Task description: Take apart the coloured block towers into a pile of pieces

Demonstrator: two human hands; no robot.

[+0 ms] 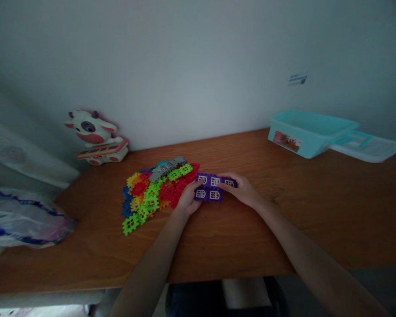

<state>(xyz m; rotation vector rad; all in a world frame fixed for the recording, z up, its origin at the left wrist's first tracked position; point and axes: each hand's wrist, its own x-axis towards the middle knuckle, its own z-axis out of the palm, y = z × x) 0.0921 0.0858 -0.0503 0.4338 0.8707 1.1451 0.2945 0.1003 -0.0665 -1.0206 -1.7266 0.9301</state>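
Note:
Several purple building blocks [208, 187] with white window inserts are joined into a small panel, two rows high, above the table. My left hand [188, 199] grips its left end, thumb on the front face. My right hand [240, 188] pinches the purple block at the upper right end, thumb and fingers closed on it. Just left of the panel lies a heap of interlocking blocks: red ones [167, 192] nearest my left hand, a green strip [147, 207] along the front, a grey strip [168, 168] on top, with yellow, orange and blue ones among them.
A toy cow [95, 136] with a keyboard stands at the back left of the wooden table [244, 246]. The turquoise bin [303, 132] sits at the back right against the wall, its lid [369, 147] beside it. A plastic bag [23, 218] lies at the left edge.

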